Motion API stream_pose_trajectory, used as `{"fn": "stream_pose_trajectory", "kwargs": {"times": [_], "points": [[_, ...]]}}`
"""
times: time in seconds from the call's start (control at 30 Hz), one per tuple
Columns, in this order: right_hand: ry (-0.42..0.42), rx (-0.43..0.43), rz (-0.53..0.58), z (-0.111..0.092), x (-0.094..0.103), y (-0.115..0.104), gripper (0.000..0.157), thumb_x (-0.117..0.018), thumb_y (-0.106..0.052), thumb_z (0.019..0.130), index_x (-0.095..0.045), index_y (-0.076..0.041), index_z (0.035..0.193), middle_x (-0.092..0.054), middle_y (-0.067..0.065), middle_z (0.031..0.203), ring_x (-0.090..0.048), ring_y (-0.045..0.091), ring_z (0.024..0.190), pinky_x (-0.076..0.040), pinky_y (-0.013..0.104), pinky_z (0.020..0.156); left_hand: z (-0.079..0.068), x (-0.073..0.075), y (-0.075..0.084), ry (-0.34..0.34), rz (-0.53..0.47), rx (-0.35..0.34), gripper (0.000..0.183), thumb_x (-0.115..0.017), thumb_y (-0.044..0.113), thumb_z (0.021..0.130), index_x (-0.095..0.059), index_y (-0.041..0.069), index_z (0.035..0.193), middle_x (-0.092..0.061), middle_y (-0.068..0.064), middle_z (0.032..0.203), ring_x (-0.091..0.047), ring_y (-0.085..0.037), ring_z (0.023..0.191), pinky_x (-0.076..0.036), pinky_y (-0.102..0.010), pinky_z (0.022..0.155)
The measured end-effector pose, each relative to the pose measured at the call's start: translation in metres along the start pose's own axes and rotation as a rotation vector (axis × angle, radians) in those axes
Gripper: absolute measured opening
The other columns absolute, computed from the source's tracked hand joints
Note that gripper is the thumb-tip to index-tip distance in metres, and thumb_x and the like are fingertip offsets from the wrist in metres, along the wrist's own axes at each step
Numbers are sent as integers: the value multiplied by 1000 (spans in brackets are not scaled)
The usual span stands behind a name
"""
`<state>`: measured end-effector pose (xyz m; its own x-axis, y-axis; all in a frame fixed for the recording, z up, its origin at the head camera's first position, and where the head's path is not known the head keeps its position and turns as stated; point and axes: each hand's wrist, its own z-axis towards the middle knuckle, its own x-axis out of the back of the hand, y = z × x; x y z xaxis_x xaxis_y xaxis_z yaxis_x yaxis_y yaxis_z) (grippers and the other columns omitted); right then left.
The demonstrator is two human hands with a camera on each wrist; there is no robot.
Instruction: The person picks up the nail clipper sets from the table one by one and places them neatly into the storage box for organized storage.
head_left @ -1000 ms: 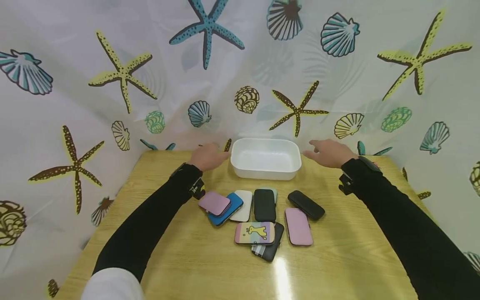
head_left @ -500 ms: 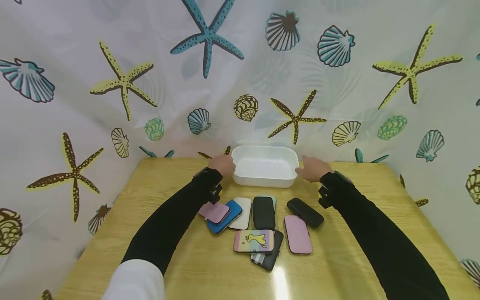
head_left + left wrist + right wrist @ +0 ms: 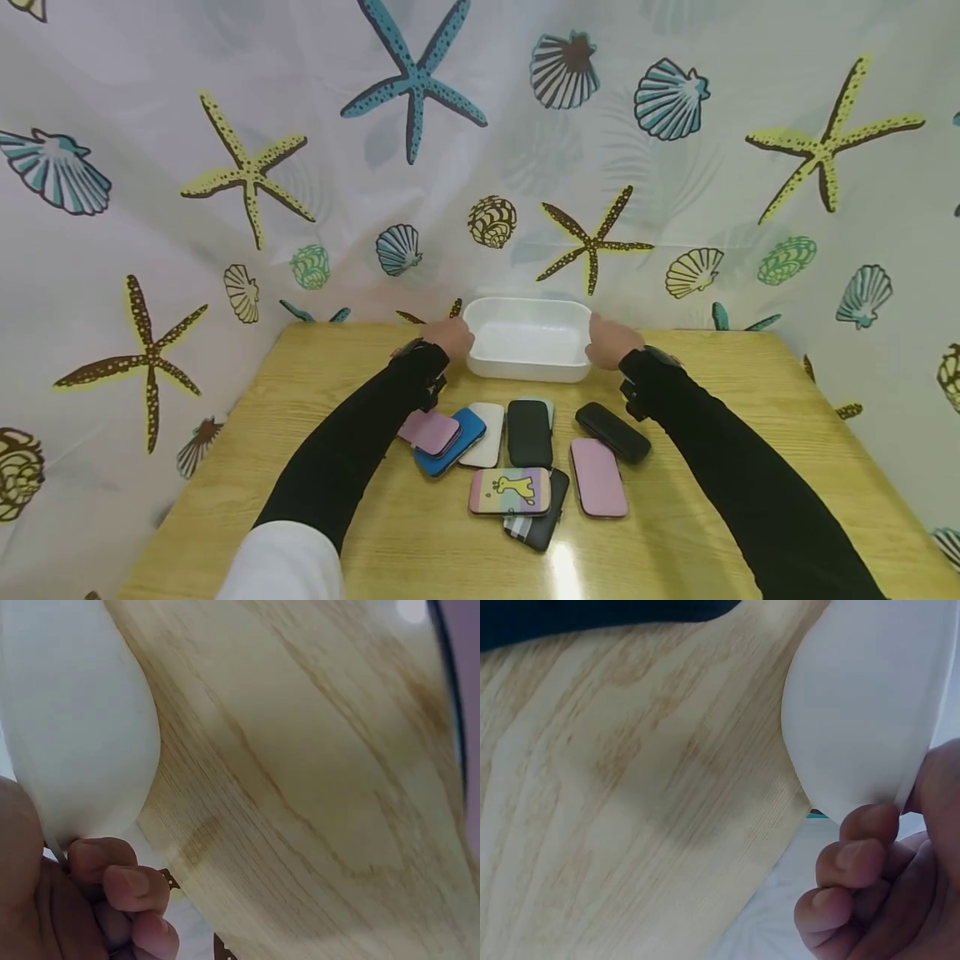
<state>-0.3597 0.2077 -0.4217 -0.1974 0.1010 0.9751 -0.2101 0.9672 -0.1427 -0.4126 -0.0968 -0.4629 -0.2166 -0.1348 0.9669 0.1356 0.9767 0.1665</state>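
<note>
A white plastic tub [image 3: 528,368] with rounded corners stands at the back of the wooden table. My left hand [image 3: 449,337] is at its left end; in the left wrist view the curled fingers [image 3: 135,885] and thumb pinch the rim. On the opposite end my right hand [image 3: 609,342] grips the rim the same way, its fingers [image 3: 859,859] bent under the edge in the right wrist view. Nothing shows inside the tub. In front of it lie several flat zip cases, among them a black one [image 3: 529,433] and one with a giraffe [image 3: 510,490].
Pink [image 3: 427,433] and blue [image 3: 452,443] cases overlap below my left forearm, beside a white case [image 3: 483,435]. Another pink case [image 3: 598,479] and a long black case [image 3: 613,432] lie at the right. A shell-and-starfish curtain [image 3: 480,150] hangs right behind the table.
Both hands have moved inward from beside the tub to its two ends and taken hold of the rim. The view has tilted slightly upward. The cases lie as before.
</note>
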Motion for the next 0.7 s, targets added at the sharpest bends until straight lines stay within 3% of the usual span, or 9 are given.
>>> {"fn": "stream_pose_trajectory", "kwargs": {"times": [0.1, 0.27, 0.7], "points": [[-3, -2, -5, 5, -3, 1, 66, -48, -13, 99, -21, 19, 150, -59, 34, 128, -59, 33, 89, -46, 43, 77, -1, 2, 2, -22, 9, 7, 37, -41, 30, 106, -69, 8, 100, -55, -3, 79, -54, -21, 74, -44, -39, 71], [3, -12, -1, 9, -6, 7, 67, -47, -10, 97, -19, 19, 150, -61, 34, 123, -60, 33, 87, -46, 44, 74, -14, 11, 12, -29, 51, 19, 37, -42, 29, 107, -71, 7, 100, -58, -4, 83, -54, -20, 73, -41, -36, 63], [-14, -43, 31, -7, -9, -4, 68, -48, -11, 98, -17, 18, 152, -54, 35, 136, -60, 34, 94, -47, 42, 76, -31, 2, 13, -27, 111, 7, 35, -43, 25, 105, -72, 8, 100, -64, -3, 87, -58, -21, 78, -44, -37, 69]]}}
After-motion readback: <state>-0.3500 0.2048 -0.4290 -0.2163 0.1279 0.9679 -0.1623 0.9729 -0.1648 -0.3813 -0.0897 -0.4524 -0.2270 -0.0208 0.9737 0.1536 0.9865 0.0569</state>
